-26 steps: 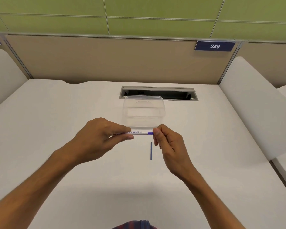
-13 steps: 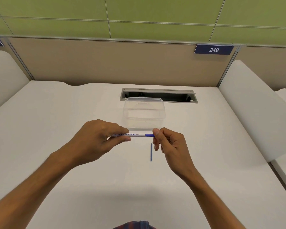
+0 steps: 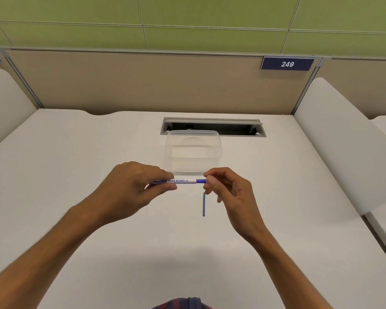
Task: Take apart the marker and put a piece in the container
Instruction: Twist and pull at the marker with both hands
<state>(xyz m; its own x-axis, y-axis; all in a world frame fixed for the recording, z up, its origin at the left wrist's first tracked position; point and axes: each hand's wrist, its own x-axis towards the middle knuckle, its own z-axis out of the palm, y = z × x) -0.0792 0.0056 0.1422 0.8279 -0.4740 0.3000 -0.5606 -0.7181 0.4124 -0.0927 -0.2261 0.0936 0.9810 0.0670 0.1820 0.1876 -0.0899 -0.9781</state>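
A white marker point(image 3: 181, 181) with blue lettering lies level in the air between my hands, just in front of a clear plastic container point(image 3: 194, 152). My left hand point(image 3: 134, 188) grips the marker's left half. My right hand point(image 3: 226, 188) pinches the blue end piece point(image 3: 200, 181) at the marker's right end with thumb and forefinger. A thin blue rod point(image 3: 204, 204) lies on the white table point(image 3: 76, 163) below the right end of the marker, apart from both hands. The container looks empty.
A grey cable slot point(image 3: 213, 127) is set into the table right behind the container. White side partitions point(image 3: 343, 139) bound the desk left and right, a beige panel with a sign "249" point(image 3: 287, 64) stands behind.
The marker and both hands sit slightly lower in view and a little nearer the body; the grips are the same. The blue rod has not moved.
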